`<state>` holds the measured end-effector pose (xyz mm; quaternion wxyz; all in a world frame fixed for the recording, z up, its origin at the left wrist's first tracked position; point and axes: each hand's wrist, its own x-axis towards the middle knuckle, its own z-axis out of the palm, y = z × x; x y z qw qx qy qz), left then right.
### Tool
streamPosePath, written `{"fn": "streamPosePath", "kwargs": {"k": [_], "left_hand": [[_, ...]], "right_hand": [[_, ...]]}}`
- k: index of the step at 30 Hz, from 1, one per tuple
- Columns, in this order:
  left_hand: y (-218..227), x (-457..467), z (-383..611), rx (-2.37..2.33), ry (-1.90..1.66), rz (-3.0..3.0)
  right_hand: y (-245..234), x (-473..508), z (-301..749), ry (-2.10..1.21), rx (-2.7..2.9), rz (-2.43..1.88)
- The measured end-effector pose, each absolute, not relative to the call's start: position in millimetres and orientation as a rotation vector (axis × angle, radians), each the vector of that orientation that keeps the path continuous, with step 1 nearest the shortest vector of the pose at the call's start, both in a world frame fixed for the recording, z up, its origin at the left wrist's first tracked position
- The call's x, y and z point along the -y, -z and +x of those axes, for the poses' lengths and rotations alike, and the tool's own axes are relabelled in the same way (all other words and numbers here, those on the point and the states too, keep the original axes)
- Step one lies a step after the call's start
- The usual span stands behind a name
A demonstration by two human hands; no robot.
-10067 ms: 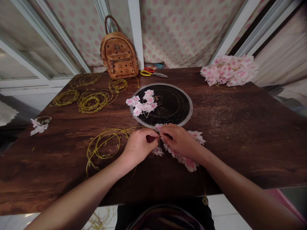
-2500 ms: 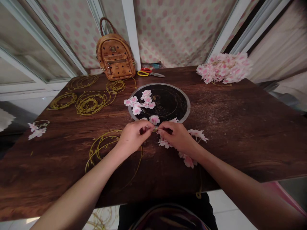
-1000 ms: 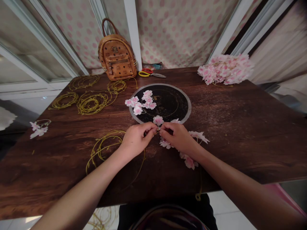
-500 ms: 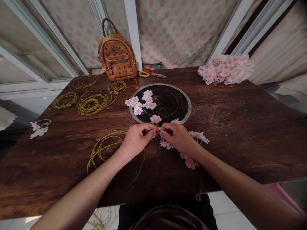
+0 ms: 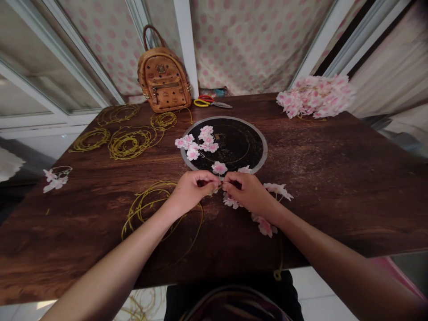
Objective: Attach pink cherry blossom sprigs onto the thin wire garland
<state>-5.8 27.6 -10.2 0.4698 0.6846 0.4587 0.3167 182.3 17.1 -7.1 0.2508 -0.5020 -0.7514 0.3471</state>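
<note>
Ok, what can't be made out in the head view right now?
All in the head view:
What the left hand and right hand pinch: hidden by the hands themselves.
Stem of the artificial cherry blossom: too thin to follow between the hands.
Blue item behind the scissors: too small to identify.
The person's torso: cut off by the bottom edge.

I count two of my own: my left hand [image 5: 192,192] and my right hand [image 5: 249,194]. On the one wooden table [image 5: 334,200] lie four coils of yellow wire [image 5: 131,142], plus one looser loop of yellow wire [image 5: 147,200]. There is one round black disc [image 5: 240,142], one cluster of pink-and-white artificial blossoms [image 5: 197,143], one strand of blossoms [image 5: 265,227], one heap of blossoms [image 5: 316,96], one small sprig of blossoms [image 5: 55,179], one pair of scissors [image 5: 209,101] and one tan backpack [image 5: 163,80].
</note>
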Motion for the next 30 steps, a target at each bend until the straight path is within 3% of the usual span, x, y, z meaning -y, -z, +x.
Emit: {"fn": "streamPosePath", "kwargs": {"k": [30], "left_hand": [[7.1, -30.6, -9.9, -1.058, -0.671, 1.660]], "right_hand": [[10.7, -17.7, 179.0, -0.865, 2.095, -1.373]]}}
